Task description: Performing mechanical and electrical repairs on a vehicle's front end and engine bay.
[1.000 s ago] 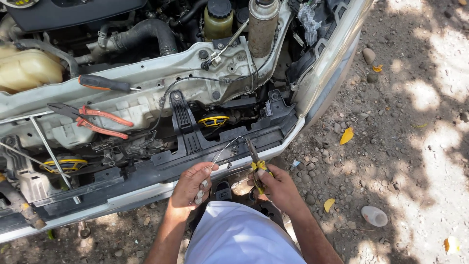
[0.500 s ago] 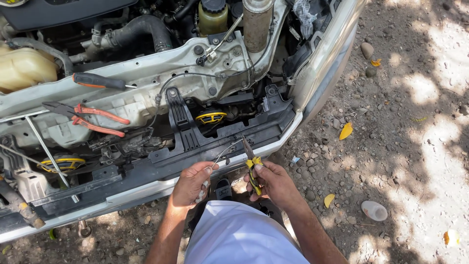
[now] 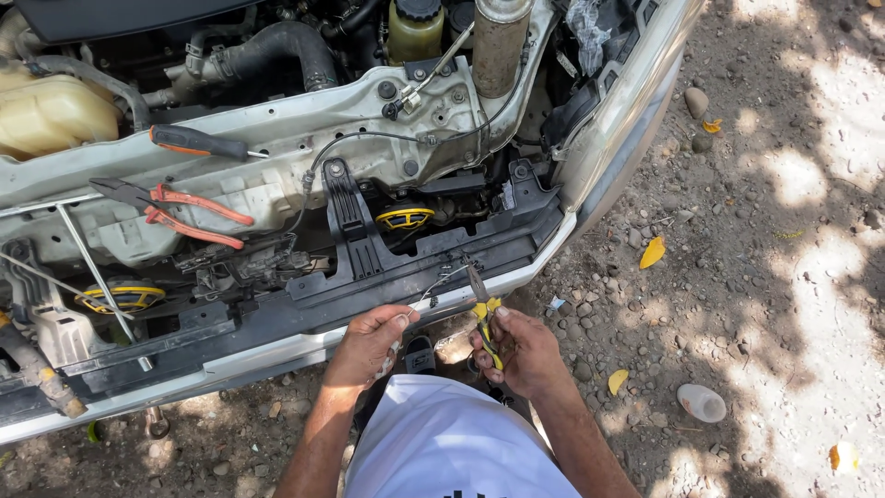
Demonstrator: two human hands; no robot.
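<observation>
Head view — hands (image 3: 442, 343) at bumper edge (image 3: 277, 355), pliers (image 3: 486, 314) gripped.

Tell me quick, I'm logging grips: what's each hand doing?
Left hand: closed, pinching a thin wire.
Right hand: closed on yellow-handled pliers.

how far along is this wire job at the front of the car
Done: the grille area is stripped open, and the red-handled pliers and screwdriver lie set aside on the frame. In hand: the right hand works yellow-handled pliers on a thin wire that the left hand pinches. Left: the wire isn't tight yet.
</observation>
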